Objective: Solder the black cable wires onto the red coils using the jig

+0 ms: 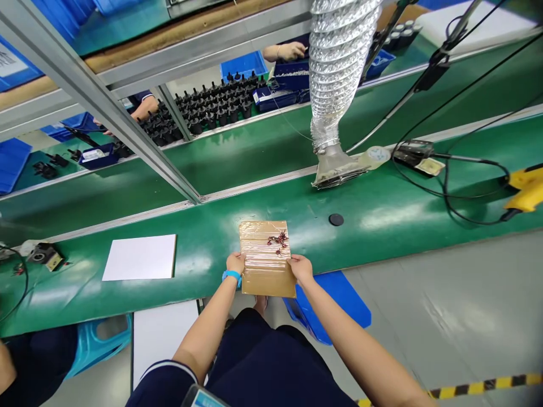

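Between both hands is a tan cardboard sheet [263,282] with rows of shiny strips across it. Small dark red parts with wires [278,240] lie on its upper right area; their exact kind is too small to tell. My left hand [236,263], with a light blue band at the wrist, grips the sheet's left edge. My right hand [301,268] pinches its right edge. The far part of the sheet is over the green bench [212,249], while its near end sticks out past the front edge.
A white board [139,258] lies to the left. A flexible silver duct [339,73] hangs over the bench, near a black disc [336,219]. A yellow tool [526,189] and cables are at right. Across the divider, a person's hand [292,51] is near several black parts [216,104].
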`<state>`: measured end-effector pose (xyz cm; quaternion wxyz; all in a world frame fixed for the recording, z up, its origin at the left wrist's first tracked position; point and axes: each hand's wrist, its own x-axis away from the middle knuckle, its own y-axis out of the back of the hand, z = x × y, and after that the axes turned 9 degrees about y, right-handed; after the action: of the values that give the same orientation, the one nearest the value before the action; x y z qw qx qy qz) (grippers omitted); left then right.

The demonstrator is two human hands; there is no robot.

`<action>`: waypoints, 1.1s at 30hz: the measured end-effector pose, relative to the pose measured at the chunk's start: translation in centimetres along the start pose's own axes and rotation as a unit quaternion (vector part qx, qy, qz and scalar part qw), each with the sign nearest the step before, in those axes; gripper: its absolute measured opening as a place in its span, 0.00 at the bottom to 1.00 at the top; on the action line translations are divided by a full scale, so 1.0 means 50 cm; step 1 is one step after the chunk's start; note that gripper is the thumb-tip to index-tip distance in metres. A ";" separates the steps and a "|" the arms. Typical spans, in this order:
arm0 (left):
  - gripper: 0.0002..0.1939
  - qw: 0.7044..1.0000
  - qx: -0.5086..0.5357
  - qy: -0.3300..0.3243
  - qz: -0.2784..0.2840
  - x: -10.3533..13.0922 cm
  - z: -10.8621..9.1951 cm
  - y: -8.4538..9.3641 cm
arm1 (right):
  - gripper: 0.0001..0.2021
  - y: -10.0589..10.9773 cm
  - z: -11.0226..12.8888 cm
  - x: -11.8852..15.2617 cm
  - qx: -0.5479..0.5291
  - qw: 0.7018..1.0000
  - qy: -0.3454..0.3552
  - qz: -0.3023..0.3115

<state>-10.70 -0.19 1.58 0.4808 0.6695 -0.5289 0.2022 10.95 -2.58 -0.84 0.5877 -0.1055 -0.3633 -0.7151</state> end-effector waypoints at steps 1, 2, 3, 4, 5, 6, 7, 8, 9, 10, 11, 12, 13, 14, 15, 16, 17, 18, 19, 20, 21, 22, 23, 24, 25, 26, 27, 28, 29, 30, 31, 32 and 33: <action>0.15 1.000 0.010 0.007 0.014 -0.003 0.001 0.001 | 0.14 0.004 0.002 -0.006 -0.008 1.000 -0.013 0.016; 0.15 0.999 0.020 0.014 0.029 -0.005 0.002 0.002 | 0.14 0.008 0.004 -0.011 -0.015 0.999 -0.025 0.031; 0.15 0.998 0.032 0.021 0.045 -0.007 0.003 0.003 | 0.14 0.013 0.004 -0.015 -0.022 0.998 -0.036 0.044; 0.16 0.997 0.045 0.028 0.060 -0.008 0.005 0.003 | 0.14 0.017 0.003 -0.017 -0.029 0.997 -0.044 0.055; 0.16 0.995 0.058 0.035 0.073 -0.008 0.006 0.003 | 0.14 0.022 0.001 -0.019 -0.037 0.996 -0.052 0.065; 0.16 0.993 0.072 0.041 0.085 -0.007 0.007 0.003 | 0.14 0.026 0.000 -0.020 -0.044 0.995 -0.058 0.074; 0.17 0.991 0.085 0.047 0.095 -0.006 0.008 0.003 | 0.14 0.030 -0.002 -0.020 -0.051 0.993 -0.063 0.081; 0.17 0.989 0.097 0.050 0.102 -0.003 0.009 0.002 | 0.14 0.033 -0.003 -0.020 -0.058 0.992 -0.066 0.088; 0.17 0.987 0.109 0.053 0.109 0.001 0.009 0.003 | 0.14 0.036 -0.004 -0.018 -0.064 0.991 -0.069 0.094; 0.16 0.985 0.120 0.055 0.114 0.006 0.009 0.004 | 0.14 0.038 -0.004 -0.017 -0.069 0.990 -0.070 0.100; 0.16 0.983 0.131 0.055 0.119 0.012 0.010 0.006 | 0.14 0.040 -0.003 -0.015 -0.073 0.989 -0.071 0.105; 0.16 0.981 0.142 0.056 0.123 0.019 0.010 0.008 | 0.14 0.042 -0.002 -0.012 -0.075 0.988 -0.071 0.111; 0.16 0.978 0.153 0.055 0.128 0.027 0.011 0.012 | 0.14 0.044 0.000 -0.009 -0.077 0.988 -0.070 0.117; 0.16 0.976 0.165 0.055 0.134 0.035 0.013 0.016 | 0.13 0.046 0.003 -0.006 -0.077 0.987 -0.069 0.124; 0.16 0.973 0.176 0.054 0.140 0.044 0.015 0.022 | 0.13 0.049 0.005 -0.002 -0.075 0.986 -0.067 0.132; 0.15 0.970 0.189 0.052 0.146 0.052 0.018 0.027 | 0.14 0.051 0.009 0.001 -0.074 0.985 -0.065 0.140; 0.15 0.967 0.200 0.050 0.152 0.060 0.021 0.033 | 0.14 0.054 0.012 0.005 -0.072 0.984 -0.062 0.149; 0.15 0.963 0.212 0.047 0.158 0.068 0.024 0.039 | 0.14 0.056 0.016 0.009 -0.071 0.983 -0.058 0.158; 0.15 0.960 0.223 0.044 0.163 0.075 0.027 0.045 | 0.14 0.059 0.021 0.013 -0.071 0.982 -0.054 0.166; 0.14 0.957 0.232 0.040 0.167 0.082 0.029 0.050 | 0.14 0.063 0.025 0.019 -0.072 0.981 -0.050 0.174; 0.14 0.955 0.241 0.034 0.170 0.088 0.031 0.054 | 0.13 0.066 0.029 0.025 -0.075 0.980 -0.045 0.180; 0.14 0.953 0.248 0.028 0.172 0.095 0.032 0.056 | 0.13 0.070 0.033 0.033 -0.080 0.979 -0.039 0.186; 0.14 0.951 0.254 0.022 0.173 0.101 0.031 0.057 | 0.13 0.075 0.036 0.041 -0.088 0.977 -0.034 0.189; 0.14 0.950 0.258 0.014 0.175 0.108 0.029 0.056 | 0.13 0.080 0.039 0.051 -0.098 0.976 -0.029 0.192; 0.14 0.949 0.261 0.005 0.177 0.115 0.026 0.055 | 0.13 0.086 0.042 0.062 -0.110 0.975 -0.024 0.192; 0.14 0.948 0.263 -0.003 0.180 0.123 0.022 0.052 | 0.13 0.093 0.044 0.073 -0.122 0.974 -0.019 0.189; 0.14 0.947 0.263 -0.012 0.185 0.130 0.018 0.049 | 0.13 0.100 0.045 0.085 -0.137 0.973 -0.014 0.185; 0.13 0.946 0.261 -0.020 0.189 0.139 0.012 0.045 | 0.13 0.108 0.046 0.097 -0.151 0.972 -0.010 0.179; 0.13 0.946 0.259 -0.028 0.195 0.148 0.005 0.042 | 0.13 0.117 0.046 0.109 -0.167 0.971 -0.005 0.171; 0.12 0.945 0.256 -0.037 0.202 0.159 -0.003 0.038 | 0.13 0.128 0.045 0.121 -0.183 0.970 -0.001 0.162; 0.13 0.943 0.251 -0.046 0.212 0.172 -0.012 0.034 | 0.12 0.140 0.043 0.134 -0.199 0.968 0.004 0.151; 0.16 0.941 0.245 -0.057 0.226 0.187 -0.023 0.029 | 0.12 0.153 0.040 0.148 -0.215 0.967 0.009 0.138; 0.21 0.937 0.238 -0.070 0.245 0.205 -0.034 0.024 | 0.12 0.169 0.037 0.163 -0.230 0.965 0.016 0.123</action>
<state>-7.72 -3.95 10.87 0.2052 0.6264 -0.6451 0.3865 15.86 -7.98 8.52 0.6368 -0.2707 -0.1636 -0.7032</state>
